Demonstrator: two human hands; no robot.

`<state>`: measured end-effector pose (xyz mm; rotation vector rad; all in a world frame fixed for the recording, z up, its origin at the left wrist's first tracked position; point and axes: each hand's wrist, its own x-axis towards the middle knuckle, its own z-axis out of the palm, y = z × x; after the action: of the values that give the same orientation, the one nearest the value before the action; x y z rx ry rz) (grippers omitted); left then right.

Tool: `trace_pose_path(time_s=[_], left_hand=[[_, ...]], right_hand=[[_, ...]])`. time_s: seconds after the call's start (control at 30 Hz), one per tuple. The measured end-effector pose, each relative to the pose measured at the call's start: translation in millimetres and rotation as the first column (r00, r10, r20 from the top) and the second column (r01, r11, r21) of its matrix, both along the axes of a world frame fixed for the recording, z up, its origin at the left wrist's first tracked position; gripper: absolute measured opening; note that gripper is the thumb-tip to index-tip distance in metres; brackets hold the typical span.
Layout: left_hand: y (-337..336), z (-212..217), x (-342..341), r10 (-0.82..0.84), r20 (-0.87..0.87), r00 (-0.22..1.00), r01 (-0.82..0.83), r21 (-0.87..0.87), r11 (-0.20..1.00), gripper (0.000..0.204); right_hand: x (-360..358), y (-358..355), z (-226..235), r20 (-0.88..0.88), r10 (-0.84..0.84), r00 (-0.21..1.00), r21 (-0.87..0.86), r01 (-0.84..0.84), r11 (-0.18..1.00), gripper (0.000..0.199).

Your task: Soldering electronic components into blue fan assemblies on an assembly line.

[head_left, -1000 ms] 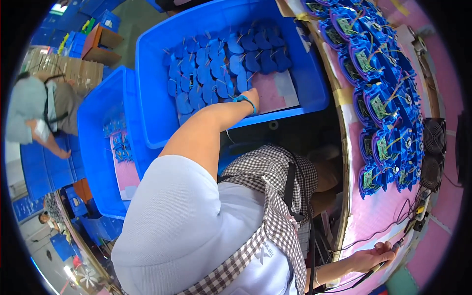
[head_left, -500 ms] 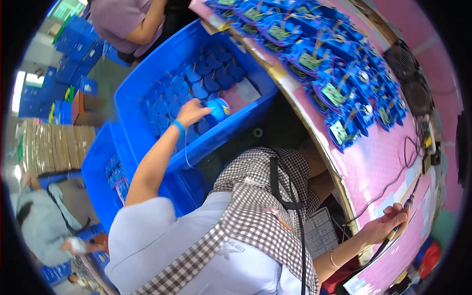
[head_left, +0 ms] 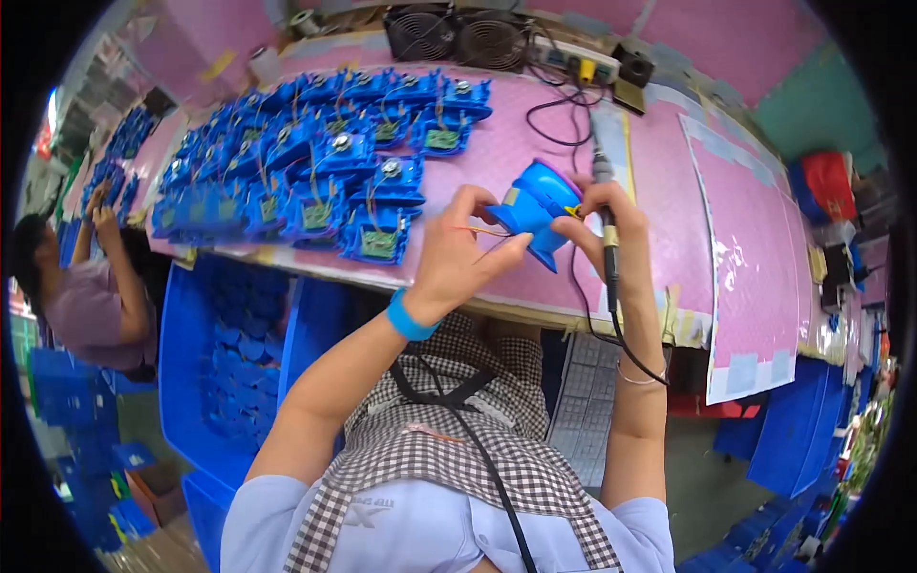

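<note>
Over the pink bench, my left hand (head_left: 451, 256) grips a blue plastic housing (head_left: 541, 202) by its left side, thumb below and fingers above. A thin orange wire shows beside that thumb. My right hand (head_left: 623, 227) is closed round a soldering iron (head_left: 611, 260), whose black cord trails down past the wrist. The iron points up and away from the housing. The thumb and fingertips of this same hand also reach the housing's right side, near a small yellow piece. What exactly they pinch is partly hidden.
Rows of blue housings with green circuit boards (head_left: 377, 244) cover the left of the bench (head_left: 659, 239). Two black fans (head_left: 458, 38) stand at the back. A blue bin (head_left: 181, 382) of blue parts sits lower left; a co-worker (head_left: 100, 306) is beyond it.
My left hand has left the bin and come over the bench with the blue housing. My right hand, still holding the soldering iron, has met it there. The view has turned toward the bench.
</note>
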<state>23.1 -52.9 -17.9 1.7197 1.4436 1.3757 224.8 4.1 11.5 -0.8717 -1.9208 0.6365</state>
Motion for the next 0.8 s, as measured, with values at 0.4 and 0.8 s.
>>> trace_pose_path(time_s=[0.4,0.8], left_hand=[[100.3,32.2,-3.5,-0.264,0.005,0.965,0.182,-0.739,0.649,0.047],[51.1,31.3,-15.1,-0.009,-0.048,0.999,0.004,-0.099,0.995,0.039]], right_hand=[[-4.8,-13.2,-19.7,0.111,0.023,0.994,0.18,-0.043,0.983,0.034],[-36.9,-68.4,-59.2,0.261,-0.209,0.942,0.413,0.087,0.906,0.019]])
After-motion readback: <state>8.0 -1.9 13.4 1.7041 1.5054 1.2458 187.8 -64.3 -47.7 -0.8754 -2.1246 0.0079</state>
